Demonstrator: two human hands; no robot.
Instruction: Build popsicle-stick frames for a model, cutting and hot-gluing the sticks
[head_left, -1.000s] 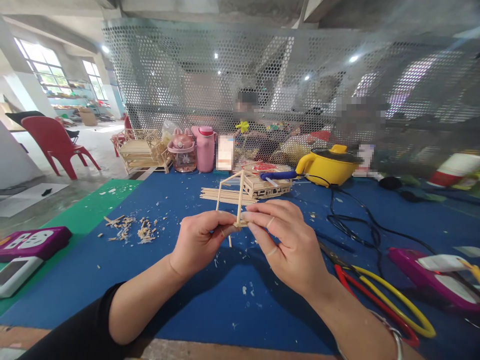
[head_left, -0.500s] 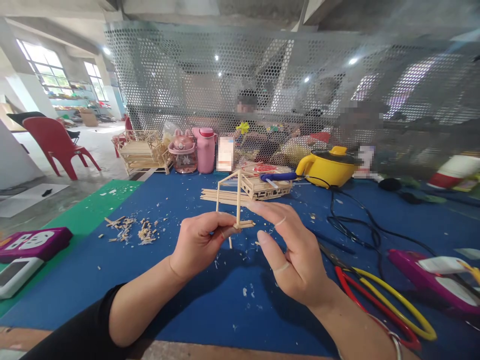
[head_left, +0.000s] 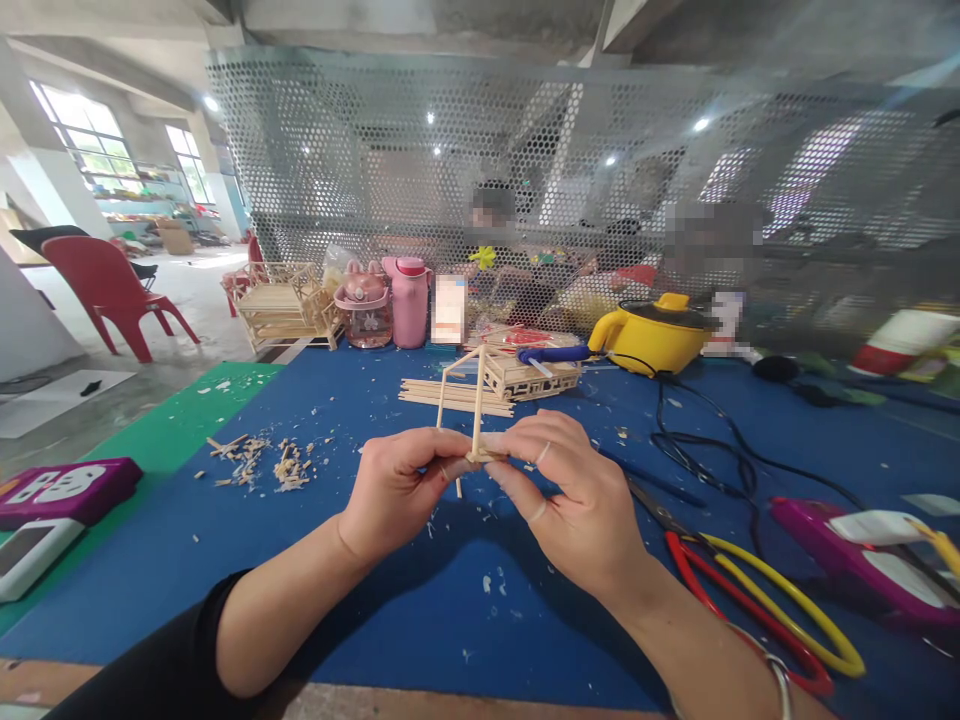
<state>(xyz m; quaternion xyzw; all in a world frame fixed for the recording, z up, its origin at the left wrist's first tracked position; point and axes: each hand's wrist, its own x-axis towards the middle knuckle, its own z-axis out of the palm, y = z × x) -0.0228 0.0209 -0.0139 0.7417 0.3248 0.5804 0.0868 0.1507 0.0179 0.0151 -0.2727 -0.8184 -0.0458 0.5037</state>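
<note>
A small frame of thin wooden sticks (head_left: pixel 478 400) is held up above the blue table mat, one stick standing nearly upright and another running back from its top. My left hand (head_left: pixel 409 480) pinches the frame's lower corner between thumb and fingers. From the other side my right hand (head_left: pixel 574 490) closes on the short pieces at that same corner, which its fingertips partly cover. Both hands meet almost tip to tip there. Behind the frame lie a row of loose wooden sticks (head_left: pixel 450 396) and a small wooden lattice structure (head_left: pixel 532 378).
Wood scraps (head_left: pixel 255 460) litter the mat (head_left: pixel 360 620) at left. Red-and-yellow-handled scissors (head_left: pixel 757 590) lie by my right forearm. A yellow pot (head_left: pixel 656 340), black cable (head_left: pixel 742 460) and purple power strip (head_left: pixel 862 560) are at right. A pink flask (head_left: pixel 409 305) stands before the perforated screen (head_left: pixel 375 160).
My right hand has moved left and its thumb and fingers have closed on the frame's lower corner. My left hand keeps its hold in about the same place.
</note>
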